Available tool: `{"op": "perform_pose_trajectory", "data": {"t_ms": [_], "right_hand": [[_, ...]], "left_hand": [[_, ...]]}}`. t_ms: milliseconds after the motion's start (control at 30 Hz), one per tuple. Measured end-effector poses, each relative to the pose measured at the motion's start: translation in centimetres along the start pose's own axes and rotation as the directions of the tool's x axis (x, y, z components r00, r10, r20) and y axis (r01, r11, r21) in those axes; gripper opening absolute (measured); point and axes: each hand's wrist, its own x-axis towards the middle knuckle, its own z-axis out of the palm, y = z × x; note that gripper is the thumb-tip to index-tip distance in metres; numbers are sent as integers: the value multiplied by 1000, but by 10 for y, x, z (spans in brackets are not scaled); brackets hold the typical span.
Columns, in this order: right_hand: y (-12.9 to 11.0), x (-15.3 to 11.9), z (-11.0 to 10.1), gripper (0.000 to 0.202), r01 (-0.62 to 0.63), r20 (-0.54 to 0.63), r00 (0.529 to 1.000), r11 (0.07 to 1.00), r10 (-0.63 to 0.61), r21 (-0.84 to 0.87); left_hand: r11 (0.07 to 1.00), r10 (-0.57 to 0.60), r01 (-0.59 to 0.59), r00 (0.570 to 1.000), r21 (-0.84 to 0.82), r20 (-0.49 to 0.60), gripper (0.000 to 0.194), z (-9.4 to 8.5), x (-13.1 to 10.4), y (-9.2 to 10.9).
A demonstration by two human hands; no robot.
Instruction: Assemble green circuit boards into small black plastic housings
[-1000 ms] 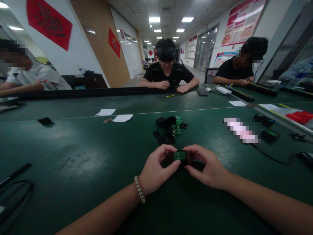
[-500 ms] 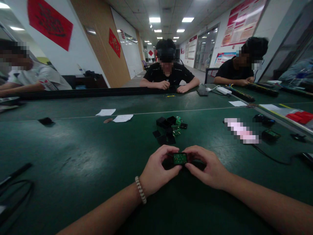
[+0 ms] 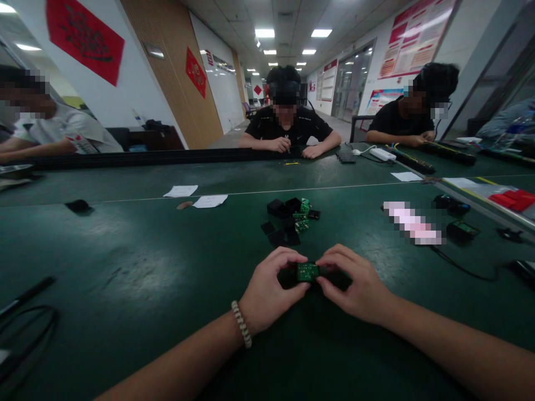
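Observation:
Between my hands sits a small green circuit board (image 3: 307,272) in a black case, its face dotted with solder points. My left hand (image 3: 270,287), with a beaded bracelet at the wrist, grips the case from the left, fingers along the far edge and thumb along the near edge. At the opposite end, my right hand (image 3: 355,281) closes its thumb and fingertips on the right edge. Just beyond lies a pile of black plastic cases (image 3: 282,208), thin black covers (image 3: 284,238) and several loose green boards (image 3: 301,223).
White paper slips (image 3: 210,201) lie on the green table (image 3: 146,278) to the left. On the right are a blurred-out pink object (image 3: 413,224), a cable and another cased board (image 3: 463,228). A pen-like black stick (image 3: 27,301) is at far left. Co-workers sit across the table.
The board's face tilts slightly differently between my fingers, and the right fingertips have shifted a little at its right edge. The pile and the other table items stay put.

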Motion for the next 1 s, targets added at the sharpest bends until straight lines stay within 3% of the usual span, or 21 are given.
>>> {"op": "perform_pose_trajectory", "data": {"t_ms": [1000], "right_hand": [[8,-1,2,21,8,55,998,999,-10,35]], "left_hand": [[999,-39,40,999,-13,25,38,-2,0,1]]}}
